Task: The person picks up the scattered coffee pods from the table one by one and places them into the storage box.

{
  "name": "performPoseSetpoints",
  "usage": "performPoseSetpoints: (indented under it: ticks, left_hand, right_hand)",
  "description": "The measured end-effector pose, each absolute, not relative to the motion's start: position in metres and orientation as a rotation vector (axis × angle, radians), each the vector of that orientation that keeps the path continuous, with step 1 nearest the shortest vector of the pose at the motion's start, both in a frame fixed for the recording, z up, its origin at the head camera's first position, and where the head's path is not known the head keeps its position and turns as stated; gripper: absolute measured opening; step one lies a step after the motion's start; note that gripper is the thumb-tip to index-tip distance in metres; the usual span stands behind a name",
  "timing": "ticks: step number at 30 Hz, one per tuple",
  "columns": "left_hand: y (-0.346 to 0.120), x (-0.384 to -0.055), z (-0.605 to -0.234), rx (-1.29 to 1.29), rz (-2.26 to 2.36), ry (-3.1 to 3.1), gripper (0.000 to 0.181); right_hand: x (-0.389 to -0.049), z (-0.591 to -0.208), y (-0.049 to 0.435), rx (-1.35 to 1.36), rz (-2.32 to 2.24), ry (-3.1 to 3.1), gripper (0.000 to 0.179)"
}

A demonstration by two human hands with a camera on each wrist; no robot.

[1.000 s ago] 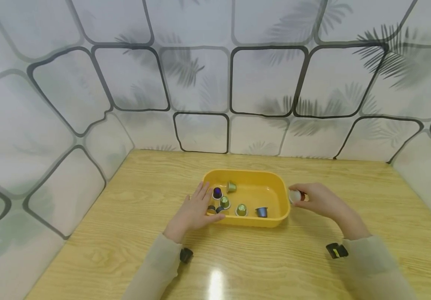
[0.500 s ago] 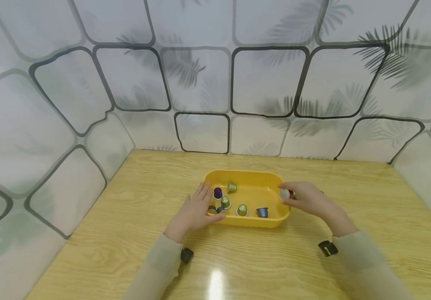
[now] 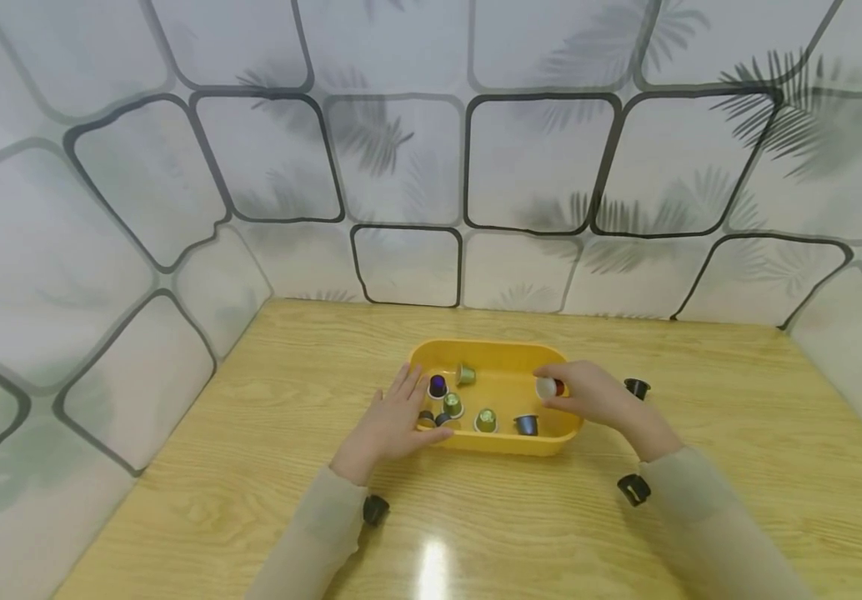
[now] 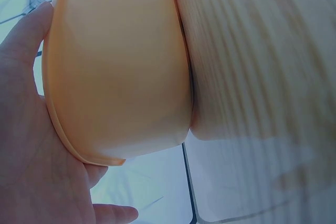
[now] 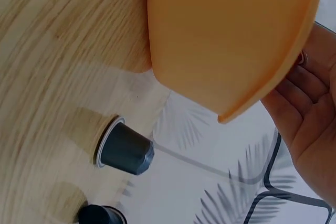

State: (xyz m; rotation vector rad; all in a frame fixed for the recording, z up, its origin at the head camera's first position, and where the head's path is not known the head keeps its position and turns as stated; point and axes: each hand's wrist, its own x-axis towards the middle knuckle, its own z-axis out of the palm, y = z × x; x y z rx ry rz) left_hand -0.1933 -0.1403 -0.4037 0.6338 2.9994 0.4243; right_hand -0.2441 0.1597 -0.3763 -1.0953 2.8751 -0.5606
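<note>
A yellow tray (image 3: 509, 446) stands on the table with several coffee capsules in it. My left hand (image 3: 386, 425) rests over its left end, fingers straight and spread across the rim; in the left wrist view the hand lies along the edge of the tray's outer wall (image 4: 115, 72). My right hand (image 3: 588, 392) pinches a red coffee capsule (image 3: 549, 387), its white lid facing left, over the right part of the tray. In the right wrist view that capsule is hidden behind the tray wall (image 5: 231, 35), with the right palm (image 5: 315, 114) beside the rim.
Inside the tray are green capsules (image 3: 486, 420), a purple one (image 3: 437, 385) and a blue one (image 3: 527, 425). A dark capsule (image 5: 123, 148) and a black capsule (image 5: 100, 214) are on the wooden table (image 3: 311, 358) right of the tray. A patterned wall (image 3: 401, 167) borders the table behind.
My right hand has carried the red capsule leftward from outside the tray's right end to over its inside. A dark capsule behind that hand has come into sight. My left hand has stayed put.
</note>
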Motion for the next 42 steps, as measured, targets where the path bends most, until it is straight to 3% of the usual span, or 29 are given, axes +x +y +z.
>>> performPoseSetpoints:
  ticks: [42]
  left_hand:
    - [-0.140, -0.193, -0.403, 0.616, 0.407, 2.994, 0.096]
  right_hand:
    - [-0.251, -0.402, 0.124, -1.128, -0.529, 2.736, 0.035]
